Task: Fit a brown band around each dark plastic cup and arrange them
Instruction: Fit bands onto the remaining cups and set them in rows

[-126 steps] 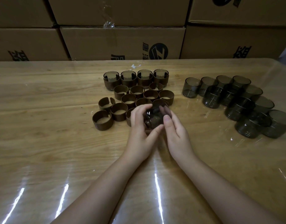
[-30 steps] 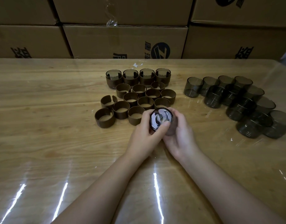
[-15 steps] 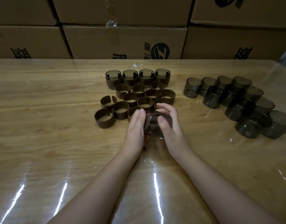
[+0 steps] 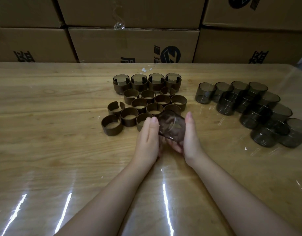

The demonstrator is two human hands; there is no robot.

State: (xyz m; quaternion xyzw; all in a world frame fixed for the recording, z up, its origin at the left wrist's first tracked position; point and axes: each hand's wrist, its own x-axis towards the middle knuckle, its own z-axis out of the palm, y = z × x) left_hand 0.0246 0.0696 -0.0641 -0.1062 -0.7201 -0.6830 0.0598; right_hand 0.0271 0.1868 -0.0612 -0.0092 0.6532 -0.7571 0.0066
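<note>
My left hand (image 4: 147, 140) and my right hand (image 4: 191, 138) press from both sides on one dark plastic cup (image 4: 171, 126), tilted with its base toward me; a brown band seems to sit around it. Just beyond lies a cluster of several loose brown bands (image 4: 129, 114). Behind those, a row of several banded cups (image 4: 139, 83) stands upright. To the right, several bare dark cups (image 4: 249, 104) stand grouped on the table.
The wooden table (image 4: 53, 142) has a glossy clear cover with light glare near me. Stacked cardboard boxes (image 4: 133, 43) form a wall along the far edge. A scrap of clear tape (image 4: 146, 68) lies behind the banded row.
One second ago the cup's base faced me between curled fingers. Now both hands are flattened against its sides and the cup is tilted away over the bands.
</note>
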